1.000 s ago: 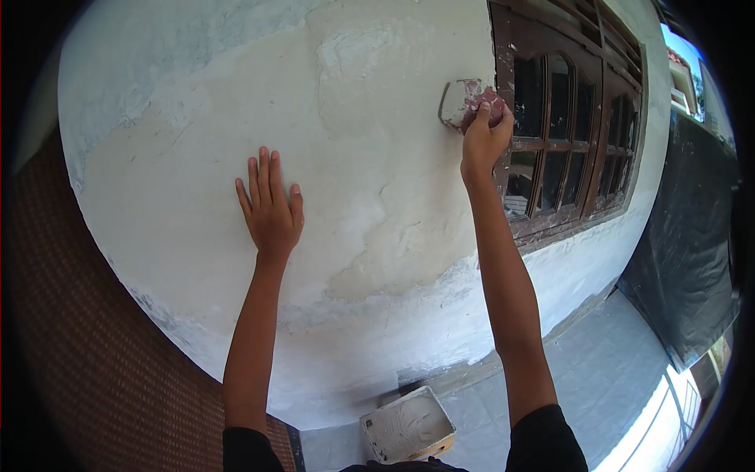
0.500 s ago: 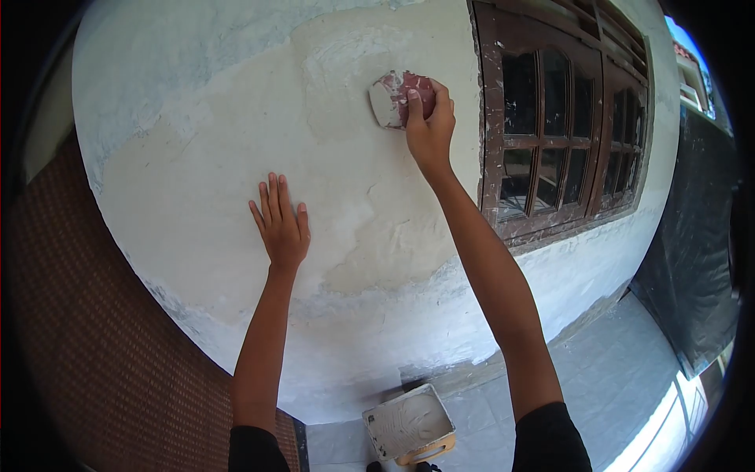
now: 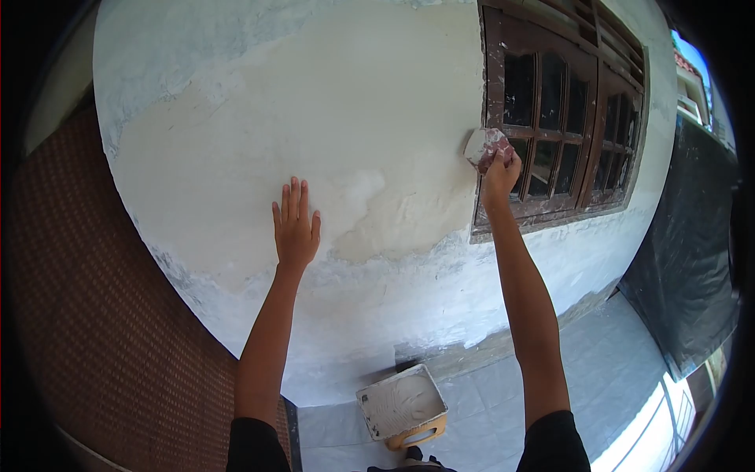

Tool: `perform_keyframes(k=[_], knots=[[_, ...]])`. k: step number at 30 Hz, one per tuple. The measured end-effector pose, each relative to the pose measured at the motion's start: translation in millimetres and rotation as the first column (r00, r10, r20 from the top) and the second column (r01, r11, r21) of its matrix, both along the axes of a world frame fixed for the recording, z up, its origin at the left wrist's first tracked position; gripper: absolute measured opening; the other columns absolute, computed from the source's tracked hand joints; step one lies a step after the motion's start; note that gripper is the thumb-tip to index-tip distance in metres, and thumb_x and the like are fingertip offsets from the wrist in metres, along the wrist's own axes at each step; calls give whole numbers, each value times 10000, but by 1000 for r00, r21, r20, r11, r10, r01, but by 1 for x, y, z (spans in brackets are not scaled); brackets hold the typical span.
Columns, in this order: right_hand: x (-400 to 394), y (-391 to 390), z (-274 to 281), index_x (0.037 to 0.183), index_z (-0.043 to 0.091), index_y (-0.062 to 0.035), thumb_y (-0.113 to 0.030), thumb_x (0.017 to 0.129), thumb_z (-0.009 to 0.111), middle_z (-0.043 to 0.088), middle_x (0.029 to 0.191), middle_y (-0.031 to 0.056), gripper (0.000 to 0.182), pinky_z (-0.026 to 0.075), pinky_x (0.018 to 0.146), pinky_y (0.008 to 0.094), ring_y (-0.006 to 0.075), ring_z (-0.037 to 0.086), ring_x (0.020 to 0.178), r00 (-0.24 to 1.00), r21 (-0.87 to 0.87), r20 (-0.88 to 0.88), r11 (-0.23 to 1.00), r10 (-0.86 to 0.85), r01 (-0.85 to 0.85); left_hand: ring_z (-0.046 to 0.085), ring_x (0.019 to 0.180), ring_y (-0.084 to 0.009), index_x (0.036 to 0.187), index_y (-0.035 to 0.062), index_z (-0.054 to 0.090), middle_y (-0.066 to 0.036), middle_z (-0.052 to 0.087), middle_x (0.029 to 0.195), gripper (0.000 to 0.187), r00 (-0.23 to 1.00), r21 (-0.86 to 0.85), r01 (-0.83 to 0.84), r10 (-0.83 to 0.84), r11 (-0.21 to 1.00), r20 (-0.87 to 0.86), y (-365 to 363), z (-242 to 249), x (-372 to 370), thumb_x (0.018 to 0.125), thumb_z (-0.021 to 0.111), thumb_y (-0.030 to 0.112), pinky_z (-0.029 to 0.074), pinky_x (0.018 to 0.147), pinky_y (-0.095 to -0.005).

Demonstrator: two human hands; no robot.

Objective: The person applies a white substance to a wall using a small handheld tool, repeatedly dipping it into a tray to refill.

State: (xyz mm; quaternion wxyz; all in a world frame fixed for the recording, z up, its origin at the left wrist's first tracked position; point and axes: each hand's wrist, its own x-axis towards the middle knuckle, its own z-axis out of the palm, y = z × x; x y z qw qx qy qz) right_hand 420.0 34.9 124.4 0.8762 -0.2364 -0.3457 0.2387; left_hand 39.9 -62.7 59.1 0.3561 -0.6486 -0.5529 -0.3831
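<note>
Flat against the plastered wall [image 3: 370,86], my left hand [image 3: 296,228] has its fingers stretched out and holds nothing. My right hand [image 3: 501,177] is closed around a red putty spreader [image 3: 489,149], which is smeared with whitish filler. The spreader is at the left edge of the brown wooden window [image 3: 519,212], its pale blade side turned left towards the wall. Patches of cream and whitish filler cover the wall between my two hands. Part of the spreader is hidden behind my right fingers.
Below on the grey floor sheet [image 3: 487,409] stands a tray of filler [image 3: 403,403] with a tan handle. A brown woven panel [image 3: 134,315] runs along the left. Dark sheeting [image 3: 676,244] hangs at the right.
My right hand has moved the spreader right and down, from the upper wall to the window frame. My left hand stays on the wall, while the view has shifted slightly.
</note>
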Motion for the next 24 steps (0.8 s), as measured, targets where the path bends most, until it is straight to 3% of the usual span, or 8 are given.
perform_keyframes(k=[3, 8, 12, 13, 18, 24], knots=[[1, 3, -55, 1279, 456, -21, -123, 1028, 504, 570, 1091, 81, 274, 530, 723, 301, 150, 621, 875, 995, -66, 52, 994, 89, -85, 250, 1501, -294, 1577, 115, 250, -93, 236, 1641, 635, 996, -79, 54, -47, 995, 79, -14, -26, -1, 998, 499, 199, 214, 1199, -536], [-36, -44, -127, 1335, 468, -25, -115, 1056, 446, 583, 1248, 93, 294, 470, 941, 319, 166, 583, 1095, 970, -295, 81, 935, 229, -196, 339, 1443, -329, 1548, 72, 289, -130, 325, 1588, 606, 967, -196, 170, -124, 966, 223, -49, -101, -13, 994, 501, 201, 263, 1176, -527], [-61, -75, -200, 1324, 484, -17, -132, 1055, 464, 598, 1222, 100, 293, 476, 925, 316, 165, 587, 1081, 944, -456, 98, 857, 316, -240, 381, 1410, -343, 1519, 48, 328, -163, 391, 1537, 579, 953, -264, 177, -98, 948, 288, -68, -180, -24, 991, 510, 199, 287, 1157, -535], [-66, -82, -218, 1302, 532, -21, -101, 1039, 491, 640, 1134, 62, 278, 502, 857, 307, 135, 609, 973, 945, -480, 102, 848, 309, -225, 405, 1388, -350, 1502, 40, 350, -177, 425, 1503, 563, 943, -291, 200, -102, 936, 318, -74, -198, -25, 988, 516, 201, 304, 1146, -532], [-70, -101, -318, 1305, 528, 22, -121, 1034, 520, 643, 1163, 86, 307, 515, 855, 297, 141, 626, 974, 874, -642, 140, 714, 466, -278, 458, 1338, -369, 1449, 19, 411, -206, 496, 1430, 518, 901, -404, 248, -57, 881, 431, -108, -284, -22, 986, 532, 217, 348, 1128, -495], [-69, -132, -442, 1299, 539, 38, -122, 1030, 528, 662, 1136, 92, 313, 515, 863, 288, 139, 636, 989, 799, -814, 151, 532, 582, -234, 466, 1338, -350, 1406, 1, 463, -203, 512, 1414, 472, 772, -549, 410, 44, 729, 635, -157, -398, -12, 999, 543, 227, 361, 1125, -429]])
